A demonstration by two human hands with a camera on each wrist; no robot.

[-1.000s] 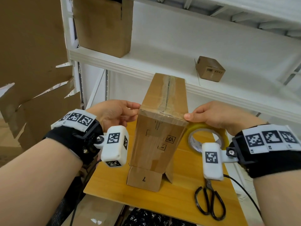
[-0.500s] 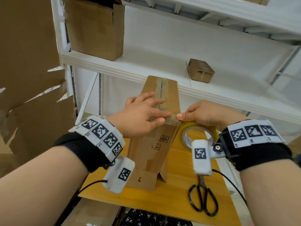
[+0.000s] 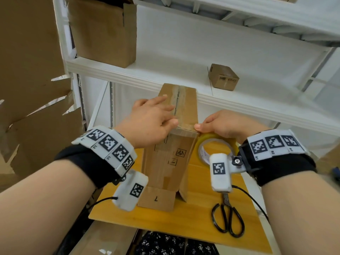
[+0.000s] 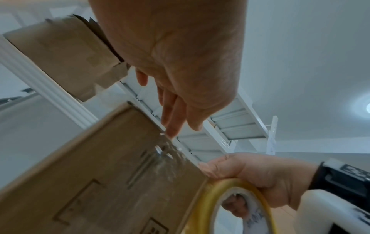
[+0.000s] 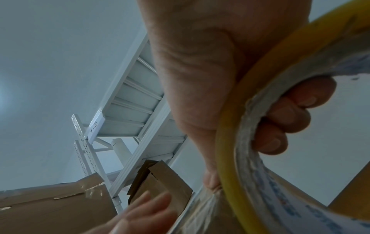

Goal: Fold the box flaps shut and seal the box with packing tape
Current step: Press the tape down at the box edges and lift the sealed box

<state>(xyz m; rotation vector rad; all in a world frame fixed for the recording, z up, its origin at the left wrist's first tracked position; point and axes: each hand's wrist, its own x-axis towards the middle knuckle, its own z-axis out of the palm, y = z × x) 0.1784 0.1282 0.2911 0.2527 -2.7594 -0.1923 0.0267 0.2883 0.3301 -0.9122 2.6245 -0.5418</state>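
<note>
Yellow-edged tape roll point(image 3: 217, 144) sits in the right hand point(image 3: 224, 126): the grip is closed on it, fingers point(image 5: 288, 114) curled through the core and thumb set against the near right corner of the box point(image 3: 169, 159) top. A clear strip runs from the roll onto that top edge, wrinkled where it meets the cardboard. Left hand point(image 3: 150, 124) lies flat on the box top, fingers straight and spread over the taped centre seam, its grip apart and holding nothing. The box stands tall on the wooden bench point(image 3: 193, 223), close to the front edge of a white shelf point(image 3: 128, 76), with its bottom flaps splayed open on the bench; one flap carries a printed 7. How far the strip reaches along the seam is hidden under the left palm, and the far end of the box top is too blurred to judge. Black scissors point(image 3: 228, 218) lie on the bench right of the box, partly covered by the right wrist camera. A small carton point(image 3: 223, 78) and a large carton point(image 3: 104, 32) rest on the shelf.
</note>
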